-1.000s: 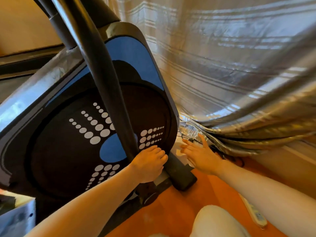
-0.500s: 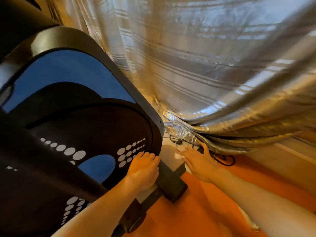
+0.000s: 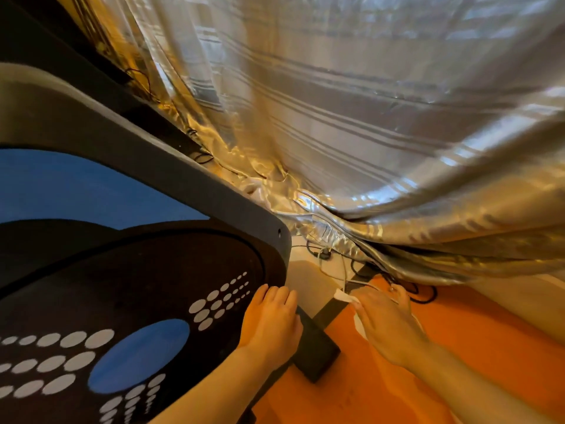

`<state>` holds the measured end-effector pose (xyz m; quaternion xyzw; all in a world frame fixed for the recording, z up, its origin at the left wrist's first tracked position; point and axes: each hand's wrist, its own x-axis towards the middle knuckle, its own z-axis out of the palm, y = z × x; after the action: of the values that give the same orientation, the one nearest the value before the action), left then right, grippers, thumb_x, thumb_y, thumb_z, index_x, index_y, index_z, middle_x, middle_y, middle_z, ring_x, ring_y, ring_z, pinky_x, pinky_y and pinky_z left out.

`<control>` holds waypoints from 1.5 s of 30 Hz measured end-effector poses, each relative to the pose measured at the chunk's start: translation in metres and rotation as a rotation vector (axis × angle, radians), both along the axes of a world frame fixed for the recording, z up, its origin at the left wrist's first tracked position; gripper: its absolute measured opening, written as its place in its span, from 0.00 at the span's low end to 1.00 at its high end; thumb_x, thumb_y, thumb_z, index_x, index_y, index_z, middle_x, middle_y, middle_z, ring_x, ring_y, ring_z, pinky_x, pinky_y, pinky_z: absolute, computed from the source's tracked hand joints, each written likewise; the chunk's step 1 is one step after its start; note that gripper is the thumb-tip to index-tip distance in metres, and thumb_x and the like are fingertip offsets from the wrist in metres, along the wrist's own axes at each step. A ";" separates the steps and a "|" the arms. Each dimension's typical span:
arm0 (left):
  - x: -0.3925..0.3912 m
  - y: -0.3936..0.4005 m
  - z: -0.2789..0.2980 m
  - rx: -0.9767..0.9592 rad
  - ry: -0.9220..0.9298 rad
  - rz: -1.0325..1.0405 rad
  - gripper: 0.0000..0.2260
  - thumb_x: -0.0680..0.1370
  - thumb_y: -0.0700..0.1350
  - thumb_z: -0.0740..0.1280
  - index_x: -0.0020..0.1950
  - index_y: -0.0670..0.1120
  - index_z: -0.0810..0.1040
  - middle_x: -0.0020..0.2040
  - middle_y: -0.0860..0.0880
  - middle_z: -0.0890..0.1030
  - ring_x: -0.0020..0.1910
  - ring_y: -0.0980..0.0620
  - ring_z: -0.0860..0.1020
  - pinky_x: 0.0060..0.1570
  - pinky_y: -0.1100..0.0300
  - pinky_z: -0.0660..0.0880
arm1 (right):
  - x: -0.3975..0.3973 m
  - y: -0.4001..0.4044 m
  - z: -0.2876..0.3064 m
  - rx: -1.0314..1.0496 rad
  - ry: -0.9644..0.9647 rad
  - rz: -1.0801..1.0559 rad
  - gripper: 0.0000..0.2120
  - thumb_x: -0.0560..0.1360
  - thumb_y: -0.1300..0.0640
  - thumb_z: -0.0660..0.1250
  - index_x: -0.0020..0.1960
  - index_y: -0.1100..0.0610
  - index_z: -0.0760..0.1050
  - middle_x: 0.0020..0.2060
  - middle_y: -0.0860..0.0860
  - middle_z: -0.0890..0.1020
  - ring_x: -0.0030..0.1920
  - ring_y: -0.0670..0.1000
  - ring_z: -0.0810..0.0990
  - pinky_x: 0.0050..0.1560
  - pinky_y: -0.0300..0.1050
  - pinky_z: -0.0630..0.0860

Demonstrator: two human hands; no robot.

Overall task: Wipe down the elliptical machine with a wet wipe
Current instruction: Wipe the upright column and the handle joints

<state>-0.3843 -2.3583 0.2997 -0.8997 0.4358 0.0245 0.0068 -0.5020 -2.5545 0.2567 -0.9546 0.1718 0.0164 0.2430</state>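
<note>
Looking down from your head camera, your right hand (image 3: 389,325) sits low near the floor, pressing a white wet wipe (image 3: 345,296) onto the dark base bar (image 3: 331,307) of the elliptical machine (image 3: 128,270). Your fingers there look mostly straight and spread flat over the wipe, with a crumpled bit of it poking out past the fingertips and another edge showing under the palm, so it's a flat press, not a pinch.

Your left hand (image 3: 272,319) rests on the lower edge of the machine's big black side cover, right beside the white dot pattern (image 3: 220,301). Those fingers lie relaxed against the cover and hold nothing. A blue oval (image 3: 139,356) sits on the cover near your left forearm.

Just below the left hand, the bar's blocky black end cap (image 3: 318,353) sits on the orange floor (image 3: 412,393).

Behind all of it hangs a shiny striped curtain (image 3: 367,117), bunched up where it meets the floor, with a few thin black cables (image 3: 423,296) tangled under its hem just past your right hand.
</note>
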 end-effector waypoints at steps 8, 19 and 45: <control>0.024 -0.029 0.012 0.020 0.005 0.079 0.20 0.81 0.55 0.60 0.72 0.50 0.70 0.70 0.52 0.72 0.72 0.52 0.67 0.77 0.50 0.55 | 0.010 -0.034 0.021 -0.036 0.057 0.005 0.15 0.85 0.51 0.47 0.68 0.42 0.66 0.63 0.37 0.72 0.67 0.39 0.67 0.73 0.48 0.44; 0.033 -0.044 0.031 -0.040 -0.030 0.104 0.23 0.71 0.53 0.76 0.62 0.45 0.80 0.59 0.47 0.82 0.60 0.47 0.80 0.63 0.47 0.74 | 0.030 -0.058 0.058 0.034 0.045 0.065 0.16 0.85 0.51 0.47 0.65 0.48 0.70 0.59 0.43 0.76 0.61 0.45 0.73 0.67 0.43 0.53; 0.141 -0.118 0.043 -0.025 0.011 0.181 0.25 0.70 0.53 0.76 0.63 0.44 0.80 0.61 0.45 0.81 0.62 0.45 0.79 0.64 0.44 0.75 | 0.172 -0.119 0.107 0.064 0.320 0.212 0.20 0.85 0.52 0.50 0.76 0.49 0.61 0.76 0.46 0.64 0.74 0.49 0.64 0.70 0.53 0.64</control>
<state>-0.2430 -2.4761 0.3427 -0.9352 0.3530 0.0245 -0.0093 -0.3298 -2.6734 0.3639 -0.9444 0.1060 0.1988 0.2395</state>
